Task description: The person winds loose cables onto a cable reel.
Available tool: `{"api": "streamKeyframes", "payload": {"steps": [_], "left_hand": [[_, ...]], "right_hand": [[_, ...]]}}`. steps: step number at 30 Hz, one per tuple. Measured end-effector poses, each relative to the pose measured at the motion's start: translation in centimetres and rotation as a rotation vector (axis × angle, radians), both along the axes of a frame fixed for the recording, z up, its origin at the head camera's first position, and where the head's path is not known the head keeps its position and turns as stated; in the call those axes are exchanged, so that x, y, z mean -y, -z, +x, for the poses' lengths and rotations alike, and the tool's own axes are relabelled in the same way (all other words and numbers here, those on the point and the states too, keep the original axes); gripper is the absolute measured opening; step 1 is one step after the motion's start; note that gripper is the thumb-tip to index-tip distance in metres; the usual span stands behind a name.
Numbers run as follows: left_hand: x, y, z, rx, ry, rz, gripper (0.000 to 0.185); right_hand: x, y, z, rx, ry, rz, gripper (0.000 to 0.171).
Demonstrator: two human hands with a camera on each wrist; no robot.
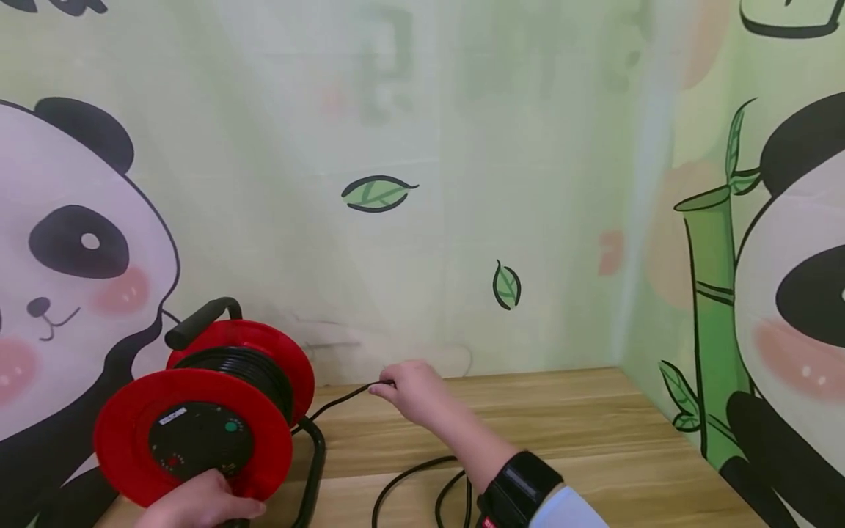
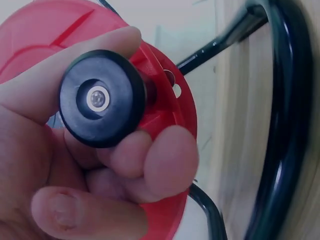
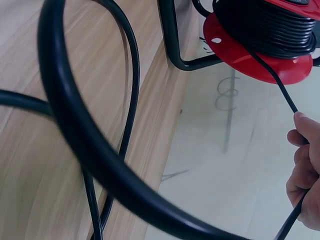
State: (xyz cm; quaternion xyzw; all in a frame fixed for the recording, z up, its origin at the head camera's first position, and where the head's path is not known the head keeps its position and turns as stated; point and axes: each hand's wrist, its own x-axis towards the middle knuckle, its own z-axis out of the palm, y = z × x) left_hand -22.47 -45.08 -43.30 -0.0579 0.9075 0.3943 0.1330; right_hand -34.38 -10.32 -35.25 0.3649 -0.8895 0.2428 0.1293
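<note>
A red cable reel (image 1: 125, 433) stands at the left of the table, wound with black cable (image 1: 246, 364). At its front disc, low down, is my left hand (image 1: 198, 502). The left wrist view shows those fingers curled round the reel's round black winding knob (image 2: 102, 98). From the drum, a free length of cable (image 1: 343, 400) runs right to my right hand (image 1: 417, 392), which grips it between thumb and fingers. In the right wrist view that stretch (image 3: 277, 82) looks taut, and the cable continues out below the hand.
Loose loops of cable (image 1: 396, 480) lie on the wooden table (image 1: 548, 411) under the right forearm. The reel has a black carrying handle (image 1: 198, 326) on top and a bent tube stand (image 1: 315, 469) at its right. A printed panda backdrop (image 1: 528, 183) rises behind the table.
</note>
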Motion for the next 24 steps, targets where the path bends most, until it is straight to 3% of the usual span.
{"api": "streamKeyframes", "payload": {"steps": [3,6,15,20,22,24], "left_hand": [[1.3,1.5,-0.5,0.026,-0.022,0.047,0.039],[1.9,1.9,-0.4,0.044,-0.026,0.107,0.04],[1.1,-0.9,1.5,0.032,0.002,0.103,0.03],[2.0,-1.4,2.5,-0.018,0.095,0.279,0.022],[2.8,-1.3,2.7,-0.015,0.141,0.373,0.02],[3.6,-1.3,2.8,0.014,0.159,0.403,0.017]], "right_hand": [[0.4,0.2,0.1,0.0,-0.003,-0.003,0.027],[0.6,0.6,0.2,-0.005,-0.008,-0.018,0.027],[1.8,1.2,0.3,0.006,0.007,-0.008,0.025],[2.9,1.6,0.5,0.024,-0.022,0.018,0.025],[3.4,1.6,0.6,0.02,-0.039,0.034,0.028],[3.8,1.6,0.8,-0.002,-0.056,0.053,0.029]]}}
